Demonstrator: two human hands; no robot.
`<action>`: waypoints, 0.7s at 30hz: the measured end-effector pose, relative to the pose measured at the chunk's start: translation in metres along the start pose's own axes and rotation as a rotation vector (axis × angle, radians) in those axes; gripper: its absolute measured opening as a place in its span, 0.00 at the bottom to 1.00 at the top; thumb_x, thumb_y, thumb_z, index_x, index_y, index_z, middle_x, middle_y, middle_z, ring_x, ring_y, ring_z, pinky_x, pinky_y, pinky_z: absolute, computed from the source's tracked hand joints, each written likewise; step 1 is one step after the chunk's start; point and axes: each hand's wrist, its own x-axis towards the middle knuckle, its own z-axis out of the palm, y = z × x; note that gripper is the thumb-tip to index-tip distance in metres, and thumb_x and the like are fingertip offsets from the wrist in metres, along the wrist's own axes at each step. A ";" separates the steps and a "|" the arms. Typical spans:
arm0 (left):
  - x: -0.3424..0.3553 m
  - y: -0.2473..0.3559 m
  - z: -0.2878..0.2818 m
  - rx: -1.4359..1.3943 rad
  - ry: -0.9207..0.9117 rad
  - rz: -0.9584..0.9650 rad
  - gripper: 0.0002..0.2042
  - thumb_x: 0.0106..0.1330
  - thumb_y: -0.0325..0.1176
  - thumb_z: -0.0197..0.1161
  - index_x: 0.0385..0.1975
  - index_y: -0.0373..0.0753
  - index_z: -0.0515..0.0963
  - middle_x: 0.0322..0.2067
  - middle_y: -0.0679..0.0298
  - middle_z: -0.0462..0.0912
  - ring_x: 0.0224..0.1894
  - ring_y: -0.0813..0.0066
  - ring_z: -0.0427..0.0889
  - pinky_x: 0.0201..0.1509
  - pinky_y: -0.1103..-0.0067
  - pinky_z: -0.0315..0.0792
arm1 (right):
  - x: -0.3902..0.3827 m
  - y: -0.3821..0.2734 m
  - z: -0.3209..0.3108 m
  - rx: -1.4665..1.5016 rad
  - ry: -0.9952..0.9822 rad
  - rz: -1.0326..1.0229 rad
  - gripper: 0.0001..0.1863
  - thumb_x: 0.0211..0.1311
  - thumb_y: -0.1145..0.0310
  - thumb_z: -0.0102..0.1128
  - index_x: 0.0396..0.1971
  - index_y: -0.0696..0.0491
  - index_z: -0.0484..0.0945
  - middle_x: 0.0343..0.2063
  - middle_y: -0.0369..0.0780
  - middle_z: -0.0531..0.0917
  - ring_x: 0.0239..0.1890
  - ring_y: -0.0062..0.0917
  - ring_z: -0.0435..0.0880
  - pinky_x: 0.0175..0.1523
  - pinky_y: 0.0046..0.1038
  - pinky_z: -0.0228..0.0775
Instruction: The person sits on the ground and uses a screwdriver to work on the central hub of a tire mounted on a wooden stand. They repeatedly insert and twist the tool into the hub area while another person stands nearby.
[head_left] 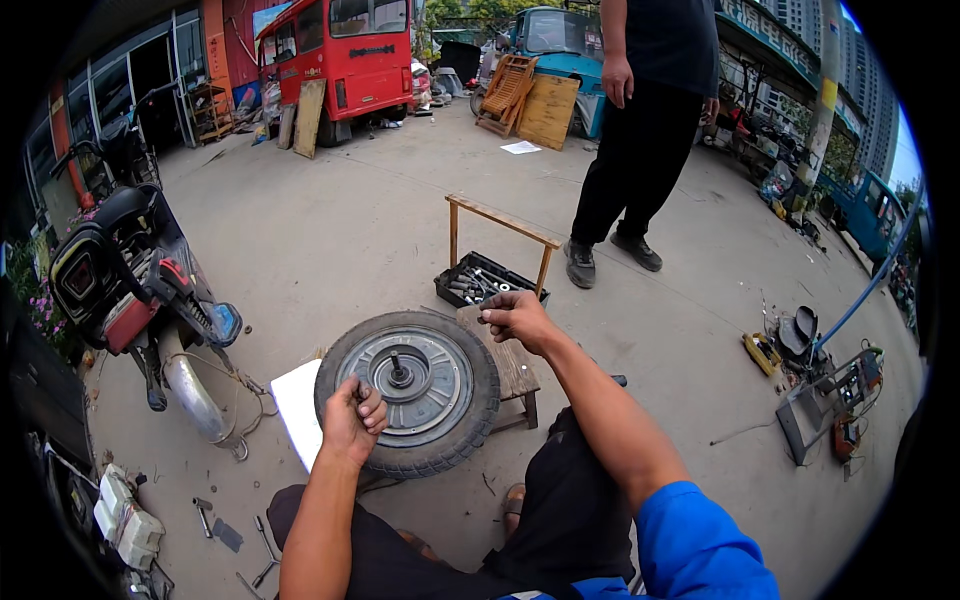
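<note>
Evidently, the black-tyred wheel with a round grey metal hub (pixel 430 400) lay flat, overhanging the small brown wooden worktop (pixel 520 378). Fingers of the left hand (pixel 354 420) and right hand (pixel 520 320) were curled, grip unclear. Grey concrete ground (pixel 680 330) spread widely rightward.

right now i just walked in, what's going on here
A seated person is working at a hub-motor wheel lying flat, its axle pointing up. The left hand is curled over the wheel's near left side. The right hand is raised beyond its far right edge, fingertips pinched; whether either holds something small is unclear. A wooden-handled tool tray sits just behind, and another person stands nearby.
</note>
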 end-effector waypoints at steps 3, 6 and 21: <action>-0.003 -0.008 0.012 0.063 -0.107 -0.007 0.17 0.78 0.44 0.47 0.26 0.43 0.69 0.15 0.73 0.61 0.15 0.80 0.58 0.19 0.81 0.55 | -0.003 -0.008 -0.002 -0.014 -0.025 -0.030 0.11 0.61 0.74 0.67 0.42 0.62 0.82 0.32 0.39 0.87 0.26 0.17 0.81 0.30 0.23 0.80; -0.002 -0.016 0.020 0.169 -0.137 0.017 0.16 0.78 0.43 0.48 0.27 0.42 0.70 0.15 0.72 0.61 0.16 0.81 0.58 0.20 0.82 0.55 | -0.008 -0.014 0.003 -0.017 -0.045 -0.047 0.10 0.61 0.74 0.68 0.41 0.62 0.84 0.31 0.39 0.88 0.25 0.17 0.81 0.30 0.22 0.79; 0.034 -0.052 0.058 0.474 -0.018 0.116 0.12 0.71 0.37 0.64 0.35 0.32 0.78 0.16 0.77 0.62 0.13 0.89 0.54 0.16 0.85 0.46 | -0.013 -0.019 0.027 -0.118 -0.271 -0.148 0.09 0.59 0.74 0.71 0.37 0.61 0.85 0.23 0.33 0.83 0.23 0.15 0.79 0.28 0.21 0.73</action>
